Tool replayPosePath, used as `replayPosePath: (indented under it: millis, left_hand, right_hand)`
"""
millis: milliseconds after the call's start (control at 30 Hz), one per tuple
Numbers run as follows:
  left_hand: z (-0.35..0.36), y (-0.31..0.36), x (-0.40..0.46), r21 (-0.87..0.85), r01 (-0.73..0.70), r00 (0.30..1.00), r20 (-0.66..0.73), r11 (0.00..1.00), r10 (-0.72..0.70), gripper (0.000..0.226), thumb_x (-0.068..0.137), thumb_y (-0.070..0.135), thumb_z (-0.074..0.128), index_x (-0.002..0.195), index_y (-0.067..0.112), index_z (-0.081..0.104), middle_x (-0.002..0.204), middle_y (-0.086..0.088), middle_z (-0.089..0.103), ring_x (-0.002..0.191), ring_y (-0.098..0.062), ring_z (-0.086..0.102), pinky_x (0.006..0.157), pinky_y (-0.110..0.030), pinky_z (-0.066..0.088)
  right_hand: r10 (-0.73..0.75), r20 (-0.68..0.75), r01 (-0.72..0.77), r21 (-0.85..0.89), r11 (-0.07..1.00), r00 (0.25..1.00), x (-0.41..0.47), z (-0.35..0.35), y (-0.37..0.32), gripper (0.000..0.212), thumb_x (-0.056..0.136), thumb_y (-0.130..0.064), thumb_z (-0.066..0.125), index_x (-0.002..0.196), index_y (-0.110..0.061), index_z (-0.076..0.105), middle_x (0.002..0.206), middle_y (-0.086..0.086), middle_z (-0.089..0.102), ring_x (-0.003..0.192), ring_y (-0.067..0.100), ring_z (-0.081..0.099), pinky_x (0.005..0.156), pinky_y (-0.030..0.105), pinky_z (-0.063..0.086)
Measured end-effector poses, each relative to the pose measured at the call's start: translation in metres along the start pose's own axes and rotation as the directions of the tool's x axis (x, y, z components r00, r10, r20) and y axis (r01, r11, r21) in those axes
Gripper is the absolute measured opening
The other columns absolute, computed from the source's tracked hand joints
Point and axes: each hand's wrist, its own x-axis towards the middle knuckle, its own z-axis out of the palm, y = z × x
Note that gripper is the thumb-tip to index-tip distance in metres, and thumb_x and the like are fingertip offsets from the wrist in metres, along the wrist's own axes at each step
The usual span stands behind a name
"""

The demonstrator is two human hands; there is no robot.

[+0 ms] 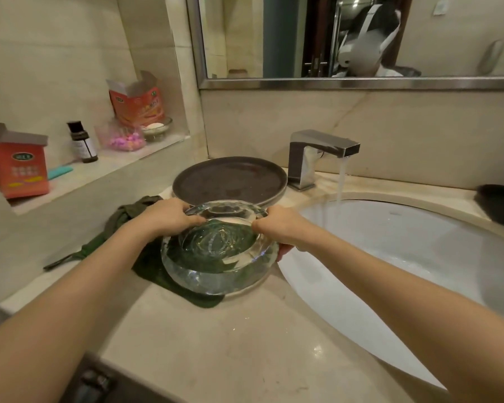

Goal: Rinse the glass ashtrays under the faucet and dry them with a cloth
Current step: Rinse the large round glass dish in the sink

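1. We hold a large round glass ashtray (218, 254) with both hands, over the marble counter (204, 344) just left of the sink (419, 257).
2. Our left hand (165, 216) grips the ashtray's left rim, fingers curled over the upper edge and pointing toward the middle.
3. Our right hand (280, 228) grips the right rim, fingers hooked over the top; a fingertip or thumb shows under the ashtray's right side.
4. The ashtray is tilted, its hollow facing us. Whether its near bottom edge touches the counter or hangs just above it, we cannot tell through the clear glass.
5. A dark green cloth (120, 225) lies crumpled on the counter beneath and to the left of the ashtray, its folds showing through the glass.
6. Behind the ashtray sits a dark round tray (230, 181), apparently resting on the counter's back edge.
7. The square metal faucet (317, 152) stands right of the tray, and a stream of water (341, 181) runs from its spout into the white basin, well apart from the ashtray.
8. On the ledge to the left stand two red boxes (18, 167), a small dark bottle (82, 144) and a clear dish of pink pieces (122, 139).
9. A mirror (346, 39) hangs above the faucet.
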Motion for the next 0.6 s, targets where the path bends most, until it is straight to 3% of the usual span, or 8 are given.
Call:
replayPosePath:
  millis: [200,333,400,467,600]
  left_hand:
    - [0.002,0.010,-0.006,0.096,-0.024,0.983,-0.179,0.995,0.041,0.039,0.091,0.044,0.053,0.100,0.008,0.064,0.088,-0.009,0.067,0.081,-0.022,0.063,0.074,-0.037,0.050]
    - [-0.009,0.043,-0.010,-0.096,-0.106,0.971,-0.226,0.990,0.082,0.035,0.092,0.039,0.054,0.110,0.010,0.056,0.102,-0.006,0.062,0.089,-0.022,0.059,0.075,-0.034,0.048]
    - [-0.011,0.066,-0.009,-0.314,-0.144,0.979,-0.182,0.938,0.089,0.022,0.091,0.033,0.057,0.098,0.012,0.055,0.094,-0.006,0.061,0.078,-0.017,0.057,0.063,-0.028,0.045]
    - [-0.005,0.089,-0.006,-0.486,-0.119,0.993,-0.061,0.866,0.102,0.013,0.091,0.024,0.058,0.087,0.012,0.057,0.081,-0.006,0.059,0.065,-0.012,0.053,0.050,-0.021,0.044]
    - [0.026,0.132,0.008,-0.567,-0.041,0.971,0.172,0.823,0.167,0.005,0.088,0.015,0.059,0.088,0.010,0.058,0.078,-0.004,0.057,0.062,-0.010,0.055,0.048,-0.016,0.045]
  right_hand:
    - [-0.080,-0.062,0.082,0.042,0.996,0.995,-0.006,-0.005,0.004,0.028,0.083,-0.018,0.049,0.099,0.003,0.057,0.086,0.018,0.062,0.059,0.033,0.067,0.063,0.040,0.057]
    - [-0.115,-0.168,0.127,0.060,0.990,0.979,-0.011,-0.036,0.013,0.023,0.087,-0.018,0.051,0.098,0.001,0.057,0.071,0.008,0.052,0.050,0.021,0.057,0.053,0.034,0.055]
    - [-0.100,-0.230,0.120,0.073,0.990,0.968,-0.012,-0.055,0.025,0.023,0.086,-0.019,0.053,0.098,0.000,0.058,0.075,0.008,0.055,0.051,0.018,0.055,0.042,0.024,0.047]
    - [-0.071,-0.251,0.096,0.088,0.991,0.965,-0.014,-0.072,0.044,0.018,0.086,-0.019,0.054,0.093,-0.003,0.060,0.079,0.009,0.056,0.056,0.017,0.053,0.041,0.021,0.042]
    - [0.020,-0.207,0.005,0.120,0.993,0.978,-0.018,-0.100,0.097,0.010,0.086,-0.017,0.055,0.082,-0.008,0.059,0.075,0.008,0.055,0.060,0.016,0.048,0.045,0.020,0.038]
